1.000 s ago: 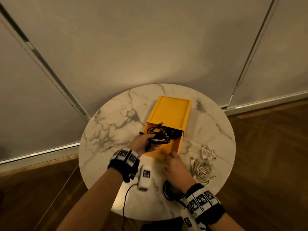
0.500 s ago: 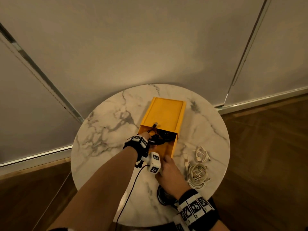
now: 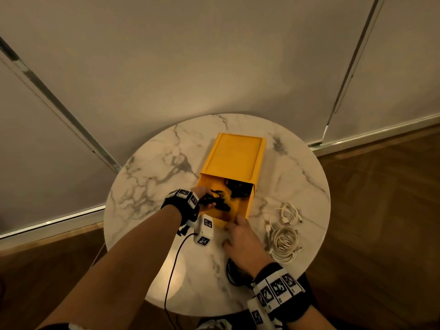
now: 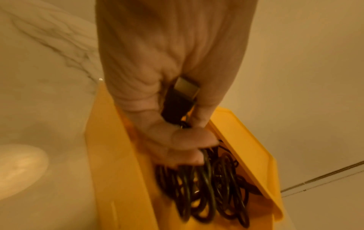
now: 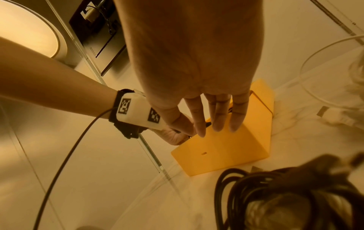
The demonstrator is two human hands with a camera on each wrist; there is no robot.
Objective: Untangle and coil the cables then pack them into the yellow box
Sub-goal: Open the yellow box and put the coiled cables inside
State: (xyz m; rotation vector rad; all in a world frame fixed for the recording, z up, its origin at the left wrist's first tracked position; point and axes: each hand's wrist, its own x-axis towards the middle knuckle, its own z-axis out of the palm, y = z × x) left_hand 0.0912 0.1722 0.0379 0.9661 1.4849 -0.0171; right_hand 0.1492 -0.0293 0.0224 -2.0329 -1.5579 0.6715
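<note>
The yellow box [image 3: 234, 158] lies on the round marble table [image 3: 152, 177] with its drawer pulled out toward me. My left hand [image 3: 206, 198] reaches into the drawer and grips a coil of black cable [image 4: 206, 191], its plug [image 4: 180, 99] pinched between thumb and fingers. More black cable [image 3: 237, 189] lies deeper in the drawer. My right hand [image 3: 240, 239] has straight fingers [image 5: 218, 115] pressing on the drawer's front wall [image 5: 222, 149]. A coiled white cable [image 3: 284, 244] and a smaller white one [image 3: 289, 214] lie to the right of the box.
Another black cable coil [image 5: 275, 197] lies on the table under my right wrist, near the front edge. A thin black wire [image 3: 173, 265] hangs from my left wrist camera. Wall panels stand behind the table, with wooden floor [image 3: 385, 210] around it.
My left hand has pushed the black coil deeper into the drawer. My right hand stays on the drawer front. The view has shifted slightly to the right.
</note>
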